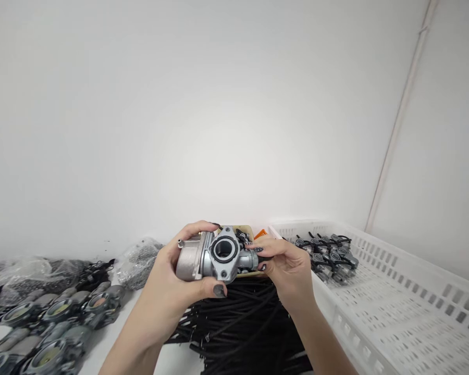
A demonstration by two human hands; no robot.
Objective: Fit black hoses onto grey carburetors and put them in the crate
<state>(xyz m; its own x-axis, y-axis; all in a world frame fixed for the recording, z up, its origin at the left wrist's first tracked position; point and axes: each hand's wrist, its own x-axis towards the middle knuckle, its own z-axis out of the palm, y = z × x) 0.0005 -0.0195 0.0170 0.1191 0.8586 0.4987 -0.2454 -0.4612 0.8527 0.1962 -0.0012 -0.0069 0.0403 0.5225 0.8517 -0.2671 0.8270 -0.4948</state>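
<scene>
A silver-grey metal carburetor (209,256) is held up in front of me, its round bore and flange facing me. My left hand (162,284) is wrapped round the float bowl end, thumb along the lower front and fingers over the top. At the other end, my right hand (291,263) pinches the round cap (251,259) and a short black piece (263,258) that sticks out of it. The fingers partly hide that black piece. Behind the carburetor stands a yellowish tray (247,229) with small dark parts, partly covered by my hands.
Black hoses (246,323) lie in a thick pile below my hands. A white plastic crate (398,312) at right holds several carburetors with black hoses (328,255). More carburetors (60,308) stand at left, near clear plastic bags of parts (138,263). A white wall (219,114) rises behind.
</scene>
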